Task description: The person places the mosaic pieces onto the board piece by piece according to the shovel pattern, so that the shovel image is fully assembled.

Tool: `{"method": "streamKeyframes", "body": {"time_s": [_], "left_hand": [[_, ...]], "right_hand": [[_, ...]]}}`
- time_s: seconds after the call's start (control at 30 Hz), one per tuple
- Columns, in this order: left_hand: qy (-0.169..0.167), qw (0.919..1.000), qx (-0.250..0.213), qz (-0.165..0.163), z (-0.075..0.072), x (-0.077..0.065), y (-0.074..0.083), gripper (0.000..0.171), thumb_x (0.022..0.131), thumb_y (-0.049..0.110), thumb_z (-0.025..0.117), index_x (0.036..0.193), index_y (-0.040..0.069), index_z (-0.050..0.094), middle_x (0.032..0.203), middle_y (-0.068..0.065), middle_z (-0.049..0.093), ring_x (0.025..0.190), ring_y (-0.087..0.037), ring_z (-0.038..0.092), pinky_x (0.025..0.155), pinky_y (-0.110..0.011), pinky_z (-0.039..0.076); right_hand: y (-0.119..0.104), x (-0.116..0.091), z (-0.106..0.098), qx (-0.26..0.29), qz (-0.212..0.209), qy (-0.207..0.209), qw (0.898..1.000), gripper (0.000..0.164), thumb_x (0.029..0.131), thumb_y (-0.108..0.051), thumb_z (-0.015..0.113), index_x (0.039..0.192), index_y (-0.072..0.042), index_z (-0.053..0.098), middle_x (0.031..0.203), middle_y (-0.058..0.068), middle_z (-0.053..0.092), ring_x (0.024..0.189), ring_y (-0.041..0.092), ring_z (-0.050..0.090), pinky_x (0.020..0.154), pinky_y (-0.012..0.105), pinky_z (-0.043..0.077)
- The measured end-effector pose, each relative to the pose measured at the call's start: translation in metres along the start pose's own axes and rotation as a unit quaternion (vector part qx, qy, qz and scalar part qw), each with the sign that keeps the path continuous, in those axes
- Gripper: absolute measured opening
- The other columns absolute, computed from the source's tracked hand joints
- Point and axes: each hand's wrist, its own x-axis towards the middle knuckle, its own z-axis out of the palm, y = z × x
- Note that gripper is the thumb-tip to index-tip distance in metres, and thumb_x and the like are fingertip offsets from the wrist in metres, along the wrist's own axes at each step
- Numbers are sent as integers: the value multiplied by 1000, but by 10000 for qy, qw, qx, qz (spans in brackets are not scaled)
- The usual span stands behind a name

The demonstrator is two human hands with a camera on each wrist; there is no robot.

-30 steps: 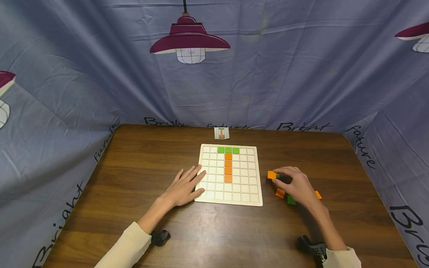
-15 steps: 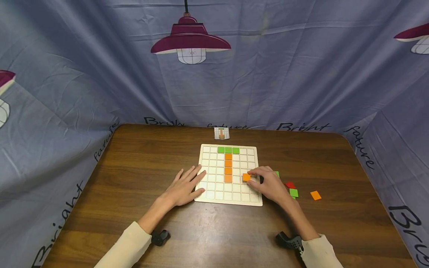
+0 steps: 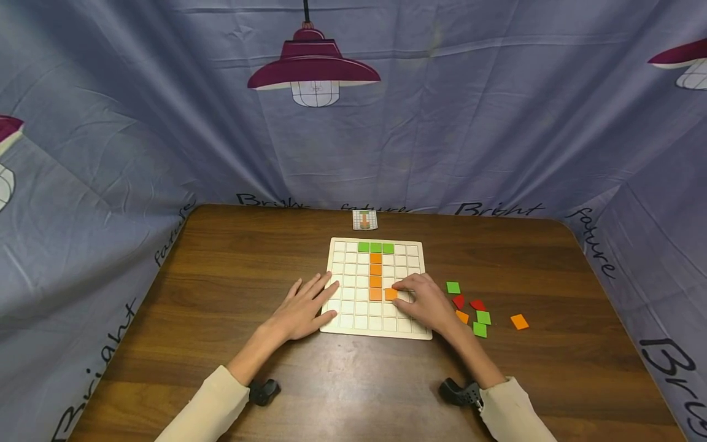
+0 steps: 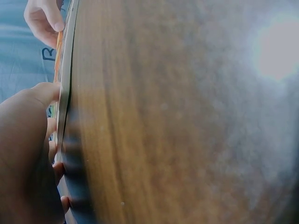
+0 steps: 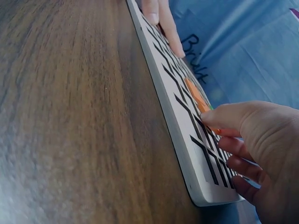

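A white grid board (image 3: 348,322) lies on the table, with three green tiles (image 3: 375,247) in its top row and a column of orange tiles (image 3: 375,270) running down from the middle one. My right hand (image 3: 428,301) pinches an orange square tile (image 3: 391,294) between thumb and fingertips, just right of the column's lowest tile. In the right wrist view the thumb (image 5: 224,114) is low over the grid. My left hand (image 3: 302,309) lies flat with spread fingers, its fingertips and thumb on the board's left edge; the left wrist view shows them along that edge (image 4: 67,79).
Right of the board lie loose green tiles (image 3: 483,317), red pieces (image 3: 477,305) and orange tiles (image 3: 519,321). A small pattern card (image 3: 364,220) sits behind the board at the table's back edge. A blue curtain (image 3: 331,153) hangs behind the table (image 3: 248,245).
The right hand has carried the orange tile leftward from the loose pieces, over the board, to beside the orange column. The left hand has stayed in place.
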Motion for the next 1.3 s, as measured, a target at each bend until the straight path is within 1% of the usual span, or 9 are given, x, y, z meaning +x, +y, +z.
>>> {"method": "streamKeyframes", "body": {"time_s": [0.23, 0.4, 0.57, 0.77, 0.93, 1.03, 1.13, 1.2, 1.3], "left_hand": [[4, 10000, -3, -26, 1, -1, -1, 65, 106, 48, 43, 161, 18, 25, 166, -7, 13, 151, -28, 13, 117, -59, 8], [-7, 10000, 5, -21, 1, -1, -1, 65, 106, 48, 43, 160, 18, 25, 166, -7, 13, 151, -28, 13, 117, -59, 9], [-25, 10000, 31, -32, 1, -1, -2, 65, 106, 48, 43, 161, 19, 24, 166, -7, 13, 151, -28, 12, 117, -59, 8], [-33, 10000, 9, -55, 2, -1, -2, 65, 105, 49, 42, 161, 19, 24, 166, -6, 13, 151, -27, 12, 117, -59, 8], [11, 10000, -5, -50, 2, -1, -1, 65, 105, 48, 44, 160, 19, 25, 166, -6, 14, 151, -27, 12, 117, -59, 8], [-4, 10000, 4, -54, 2, 0, -1, 65, 105, 48, 44, 161, 19, 25, 166, -6, 14, 151, -27, 12, 117, -59, 8], [-14, 10000, 22, -74, 2, 1, -1, 65, 105, 48, 44, 161, 19, 25, 166, -6, 14, 151, -27, 12, 117, -59, 8], [-27, 10000, 35, -87, 2, 1, -1, 65, 105, 49, 43, 161, 20, 24, 166, -6, 13, 151, -27, 12, 117, -59, 8], [-6, 10000, 14, -66, 2, 2, -1, 65, 105, 48, 43, 161, 19, 25, 166, -6, 13, 151, -27, 12, 117, -59, 8]], "right_hand": [[-3, 1, 0, -56, 72, -90, 9999, 25, 81, -18, 83, 105, -11, 78, 104, 2, 69, 104, 25, 55, 89, 44, 48], [-4, 2, 2, -103, 52, -87, 9999, 26, 80, -18, 84, 104, -11, 79, 103, 3, 68, 102, 26, 55, 86, 44, 48], [-4, 2, 2, -139, 84, -120, 9998, 25, 81, -18, 83, 104, -11, 79, 103, 2, 68, 102, 26, 54, 87, 43, 47], [-4, 2, 1, -88, 97, -161, 9998, 26, 80, -20, 84, 104, -11, 78, 104, 3, 68, 103, 26, 54, 87, 43, 47], [-1, 1, -1, 42, 56, -163, 9998, 29, 82, -20, 83, 108, -11, 77, 107, 3, 68, 105, 25, 55, 90, 45, 47], [2, -2, -7, 224, 109, -93, 9996, 30, 82, -18, 83, 111, -10, 76, 108, 3, 68, 106, 25, 56, 91, 45, 48], [6, -7, -18, 388, 185, 36, 9991, 30, 84, -16, 82, 112, -8, 75, 110, 5, 68, 107, 26, 58, 91, 47, 48], [10, -13, -27, 460, 254, 162, 9985, 30, 85, -14, 81, 113, -6, 74, 113, 8, 68, 109, 29, 60, 93, 49, 48], [19, -24, -40, 451, 372, 405, 9975, 30, 87, -13, 80, 115, -6, 73, 117, 10, 67, 109, 30, 61, 92, 52, 49]]}}
